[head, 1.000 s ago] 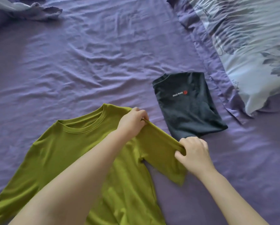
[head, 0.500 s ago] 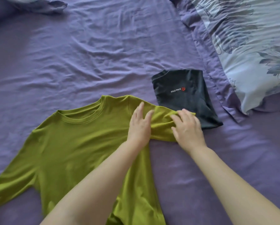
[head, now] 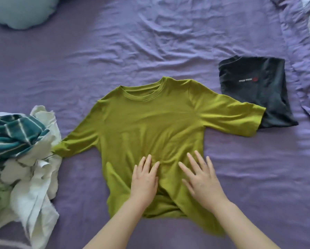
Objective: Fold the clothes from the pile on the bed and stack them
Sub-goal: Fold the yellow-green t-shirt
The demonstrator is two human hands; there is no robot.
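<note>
I see a green T-shirt (head: 150,121) spread flat, front up, on the bed, collar away from me. Its right sleeve overlaps a folded dark T-shirt (head: 256,90). Its left sleeve reaches a rumpled pile of clothes (head: 23,155), white and teal-striped.

1. Single view, worn on the person's head; it looks forward and steeply down onto the bed (head: 150,42).
2. Wide-angle: straight sheet edges bow toward the frame's corners.
3. The person's forearms enter from the bottom edge, so the left hand (head: 144,178) and right hand (head: 201,178) lie nearest the lens.
4. The far side of the bed sits along the top edge.
5. No second view shares the scene.
</note>
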